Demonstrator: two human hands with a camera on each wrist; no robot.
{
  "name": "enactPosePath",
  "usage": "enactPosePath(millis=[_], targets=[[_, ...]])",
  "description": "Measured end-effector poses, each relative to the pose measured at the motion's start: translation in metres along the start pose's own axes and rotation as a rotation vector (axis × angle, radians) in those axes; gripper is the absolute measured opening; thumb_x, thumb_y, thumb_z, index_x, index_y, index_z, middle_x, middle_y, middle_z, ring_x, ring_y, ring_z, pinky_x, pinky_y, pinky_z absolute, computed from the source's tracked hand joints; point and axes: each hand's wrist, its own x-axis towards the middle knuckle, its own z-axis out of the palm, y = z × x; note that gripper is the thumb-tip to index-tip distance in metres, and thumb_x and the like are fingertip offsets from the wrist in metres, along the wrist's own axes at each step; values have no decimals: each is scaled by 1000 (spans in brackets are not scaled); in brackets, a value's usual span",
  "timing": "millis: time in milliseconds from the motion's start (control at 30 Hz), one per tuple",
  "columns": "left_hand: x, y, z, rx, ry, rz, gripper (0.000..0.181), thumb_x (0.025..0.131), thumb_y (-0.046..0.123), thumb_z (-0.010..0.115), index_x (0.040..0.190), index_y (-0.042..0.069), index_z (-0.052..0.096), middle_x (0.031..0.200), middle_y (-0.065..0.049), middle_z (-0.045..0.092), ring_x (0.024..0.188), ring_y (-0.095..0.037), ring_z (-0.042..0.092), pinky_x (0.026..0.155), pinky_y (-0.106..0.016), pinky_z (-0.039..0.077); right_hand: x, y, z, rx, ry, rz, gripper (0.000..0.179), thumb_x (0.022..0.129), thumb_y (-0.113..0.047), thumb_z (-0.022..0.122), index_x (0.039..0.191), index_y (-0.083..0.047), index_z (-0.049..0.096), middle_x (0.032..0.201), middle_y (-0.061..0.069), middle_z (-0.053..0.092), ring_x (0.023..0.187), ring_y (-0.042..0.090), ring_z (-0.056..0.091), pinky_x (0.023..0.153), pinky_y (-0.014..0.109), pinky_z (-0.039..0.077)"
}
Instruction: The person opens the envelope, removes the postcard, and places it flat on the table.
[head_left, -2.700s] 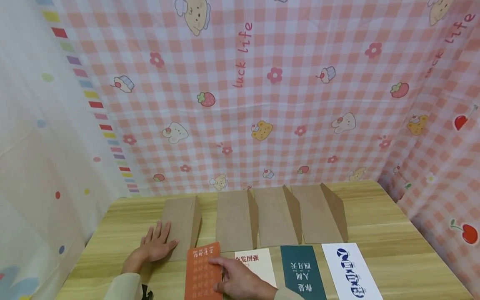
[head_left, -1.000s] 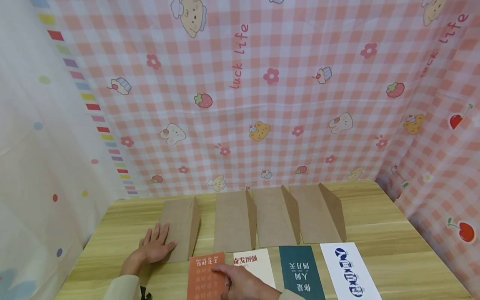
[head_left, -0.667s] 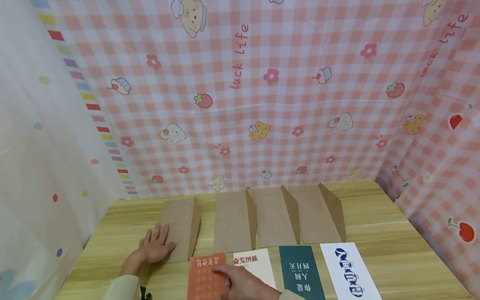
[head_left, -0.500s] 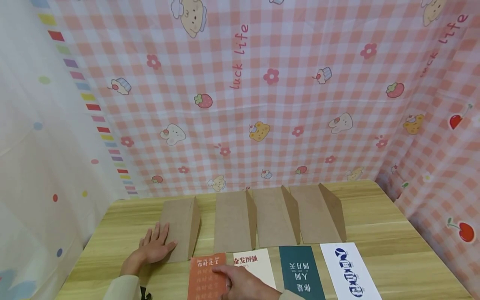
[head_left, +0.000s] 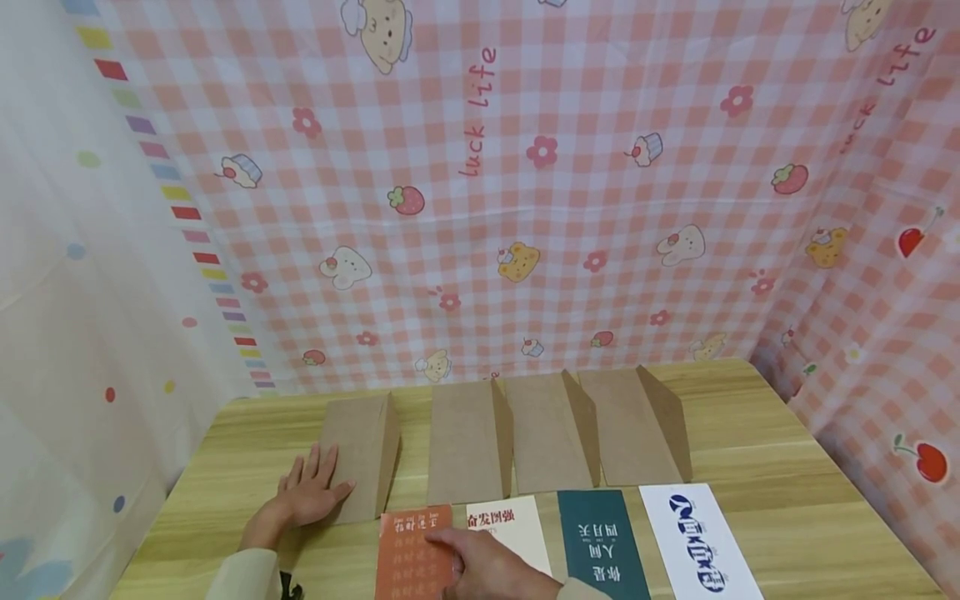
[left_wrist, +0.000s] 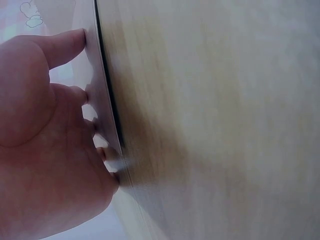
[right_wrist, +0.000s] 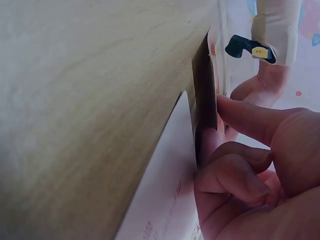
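In the head view, my left hand (head_left: 306, 493) lies with fingers spread on the leftmost brown kraft envelope (head_left: 360, 458), whose flap stands up on its right side. In the left wrist view, the fingertips press on that envelope (left_wrist: 102, 100). My right hand (head_left: 487, 562) pinches the right edge of an orange card (head_left: 405, 558) with lettering, just below this envelope. The right wrist view shows one finger on the card's face and another behind it, its edge raised off the table. Part of a cream card (head_left: 517, 529) is hidden under the right hand.
Three more kraft envelopes (head_left: 465, 442) with raised flaps stand in a row to the right. Below them lie a dark green card (head_left: 602, 533) and a white card (head_left: 697, 542) with blue lettering. A wooden table (head_left: 795, 500) bears everything; checked cloth (head_left: 480, 250) hangs behind.
The orange card has come down slightly towards me and a little to the right, with the right hand on it. The left hand stays on its envelope; recent frames barely differ.
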Motion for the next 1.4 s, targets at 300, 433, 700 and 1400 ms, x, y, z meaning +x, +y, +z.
enactPosePath(millis=[300,433,700,1400], targets=[[2,-1,0,3,0,4,133,71,95,36,157,-3,6,159,-32,-14,141,-58,-17,104,-76,-11,2,0,-2,-68,-4,-16,61,78,12,75,130,-16,63,112,1,63,91,22,57,89,45,53],[-5,9,-3,29,-16,-15,117,85,83,39,157,-2,4,159,-32,-15,142,-57,-17,106,-75,-10,2,0,-2,-87,-5,-31,61,77,11,76,130,-16,63,113,0,64,91,20,57,89,42,53],[-21,35,-11,29,-4,-28,85,101,45,47,155,-7,7,157,-35,-12,141,-59,-15,107,-74,-9,2,-1,-1,-9,-2,8,59,79,12,75,130,-15,63,116,3,63,94,24,58,91,49,54],[-25,39,-9,22,93,-12,79,102,38,48,155,-7,9,157,-38,-6,140,-62,-7,108,-75,-4,-6,-2,-15,-111,36,-70,55,85,-8,76,136,-12,58,76,4,58,67,16,54,56,25,39]])
